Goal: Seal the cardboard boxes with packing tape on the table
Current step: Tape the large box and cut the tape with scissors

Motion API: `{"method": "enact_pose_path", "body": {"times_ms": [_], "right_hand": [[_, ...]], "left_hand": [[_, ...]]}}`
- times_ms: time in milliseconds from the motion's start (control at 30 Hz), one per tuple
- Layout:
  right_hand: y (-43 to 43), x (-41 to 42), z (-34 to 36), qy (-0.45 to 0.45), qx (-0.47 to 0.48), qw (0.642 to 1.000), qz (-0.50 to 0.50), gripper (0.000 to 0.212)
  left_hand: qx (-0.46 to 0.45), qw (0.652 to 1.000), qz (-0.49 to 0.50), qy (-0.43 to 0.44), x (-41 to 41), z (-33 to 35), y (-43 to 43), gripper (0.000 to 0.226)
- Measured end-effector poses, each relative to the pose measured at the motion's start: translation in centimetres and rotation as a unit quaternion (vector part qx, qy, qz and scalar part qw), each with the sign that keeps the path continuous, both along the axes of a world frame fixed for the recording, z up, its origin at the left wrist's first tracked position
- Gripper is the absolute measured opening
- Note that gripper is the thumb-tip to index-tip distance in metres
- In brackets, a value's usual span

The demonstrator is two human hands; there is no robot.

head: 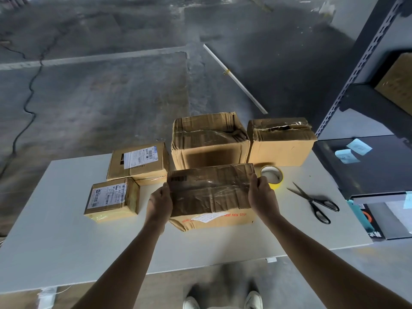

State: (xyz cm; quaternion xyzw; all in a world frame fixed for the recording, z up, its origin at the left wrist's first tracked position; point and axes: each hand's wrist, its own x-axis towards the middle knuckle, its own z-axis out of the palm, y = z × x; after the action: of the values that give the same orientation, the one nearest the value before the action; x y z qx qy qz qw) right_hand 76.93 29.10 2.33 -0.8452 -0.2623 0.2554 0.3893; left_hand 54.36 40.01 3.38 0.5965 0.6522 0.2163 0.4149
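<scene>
From the head camera we look down on a pale grey table (66, 241) standing on a cracked, stained concrete floor (100, 85). A painted line crosses the floor and a thin white rod (234, 76) lies on it. A dark metal rack (361, 63) rises at our right, with a dark surface (379, 170) below it carrying pale blue notes. Our shoes (254, 299) show under the table's near edge.

Five cardboard boxes sit on the table. The front box (211, 192) is in the middle, nearest to us, with its long axis running left to right, parallel to the near edge. Its wrinkled top, covered in shiny clear tape, faces up and towards us, with a barcode at the left end. The near side bears red print and a white label. We cannot tell whether it rests flat or is raised slightly.

Our left hand (160, 204) grasps the left end of this box and our right hand (260, 195) grasps the right end, fingers curled over the top edge.

Just behind it stands the tall box (209, 141), and to that one's right the torn box (281, 141). At the left lie the labelled box (138, 161) and, nearer us, the small box (111, 199). The yellow tape roll (272, 176) lies flat just beside our right hand, and black-handled scissors (314, 201) lie further right, blades closed and pointing away to the left.
</scene>
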Motion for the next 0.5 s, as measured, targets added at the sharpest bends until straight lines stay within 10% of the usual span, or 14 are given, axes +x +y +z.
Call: {"method": "enact_pose_path", "body": {"times_ms": [500], "right_hand": [[-1.2,0.0,0.6,0.154,0.160,0.974,-0.037,0.030]], "left_hand": [[-0.074,0.969,0.049,-0.229,-1.1,0.9,-0.3,0.041]]}}
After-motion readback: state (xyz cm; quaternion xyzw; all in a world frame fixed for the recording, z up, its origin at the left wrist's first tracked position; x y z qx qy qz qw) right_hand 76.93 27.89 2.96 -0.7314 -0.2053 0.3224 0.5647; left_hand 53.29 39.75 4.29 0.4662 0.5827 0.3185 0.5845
